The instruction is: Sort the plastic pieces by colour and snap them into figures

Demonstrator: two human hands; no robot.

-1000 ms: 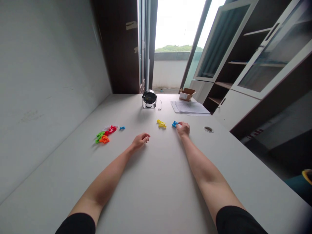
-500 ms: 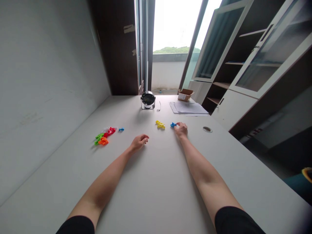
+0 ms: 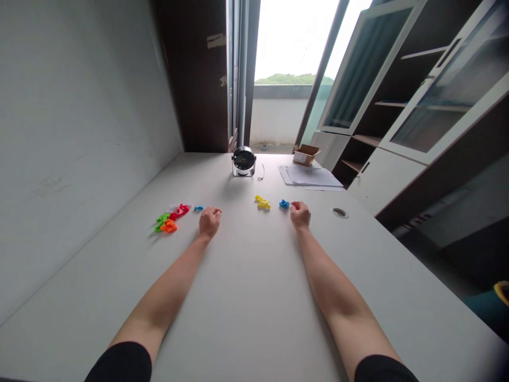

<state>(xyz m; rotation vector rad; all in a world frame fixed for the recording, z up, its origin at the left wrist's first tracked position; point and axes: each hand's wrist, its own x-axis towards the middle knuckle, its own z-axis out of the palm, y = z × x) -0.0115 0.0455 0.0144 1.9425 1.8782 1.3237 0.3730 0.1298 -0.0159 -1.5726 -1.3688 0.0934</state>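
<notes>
Right hand [image 3: 300,215] loosely curled just beside blue plastic piece [image 3: 283,204], hold unclear. Left hand [image 3: 209,223] curled near small blue piece [image 3: 198,208], nothing visible in grasp.

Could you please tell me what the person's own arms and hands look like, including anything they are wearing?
The left arm and right arm are bare below black sleeves, the left sleeve and right sleeve, which run out of view at the bottom. The left hand and right hand wear no gloves. No watch, bracelet, cable or marking shows on either arm.
</notes>
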